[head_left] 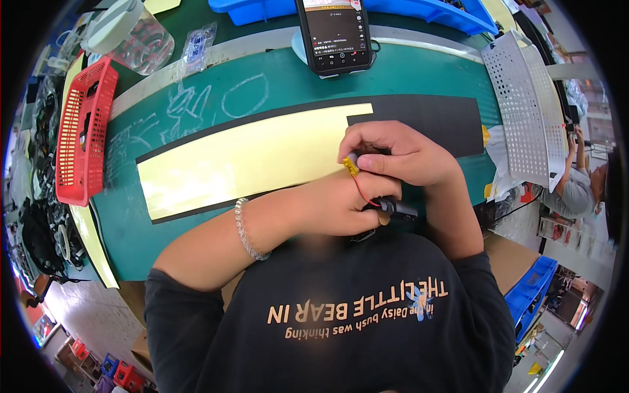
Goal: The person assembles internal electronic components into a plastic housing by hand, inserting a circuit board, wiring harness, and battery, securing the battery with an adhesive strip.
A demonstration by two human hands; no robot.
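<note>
In front of my chest, my right hand point(409, 154) pinches a small battery point(352, 165) with yellow tape at its end. A thin red wire point(362, 193) runs from it down to a small black device point(398, 209). My left hand point(350, 204), just below the right one, is closed around that device; most of it is hidden by the fingers. Both hands are over the near side of a long black mat point(426, 111) with a pale yellow sheet point(255, 157) on it.
A phone point(335, 39) stands at the back of the green table point(275, 72). A red basket point(88, 131) is at left, near a clear jug point(141, 42). At right stands a perforated metal tray point(521, 108); blue bins point(419, 16) are behind. A person point(576, 190) sits far right.
</note>
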